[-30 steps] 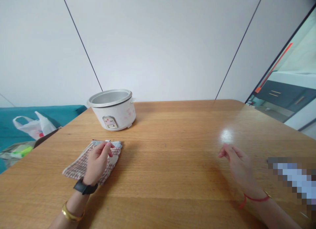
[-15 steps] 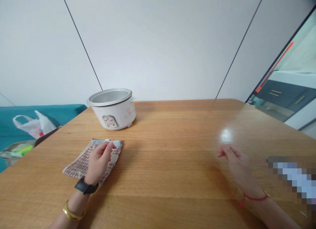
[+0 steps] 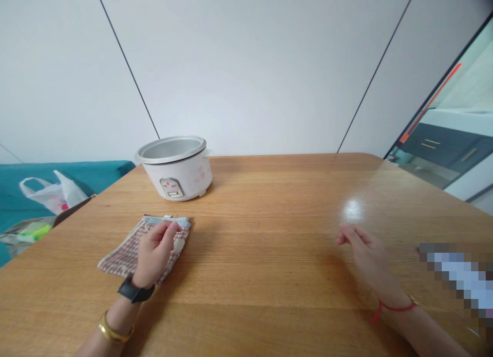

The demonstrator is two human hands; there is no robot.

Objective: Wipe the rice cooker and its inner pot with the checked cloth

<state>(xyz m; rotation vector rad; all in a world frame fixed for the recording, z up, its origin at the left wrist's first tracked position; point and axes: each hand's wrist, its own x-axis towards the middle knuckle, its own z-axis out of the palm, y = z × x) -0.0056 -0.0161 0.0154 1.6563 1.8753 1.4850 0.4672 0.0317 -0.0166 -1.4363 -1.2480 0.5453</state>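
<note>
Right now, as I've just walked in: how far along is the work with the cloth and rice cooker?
Done: the folded cloth lies flat on the table, before the lidless rice cooker. In hand: the left hand rests curled on the cloth; a grip is unclear. The right hand is open and empty. Left: cloth and cooker are apart, the cooker untouched.

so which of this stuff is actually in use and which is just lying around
In use:
- left hand, lying on the folded checked cloth; whether it has a grip on it is unclear
- right hand, empty, low over the wooden table

Just lying about:
- white rice cooker, no lid on it, behind the cloth
- white plastic bag on the teal surface beside the table
</note>
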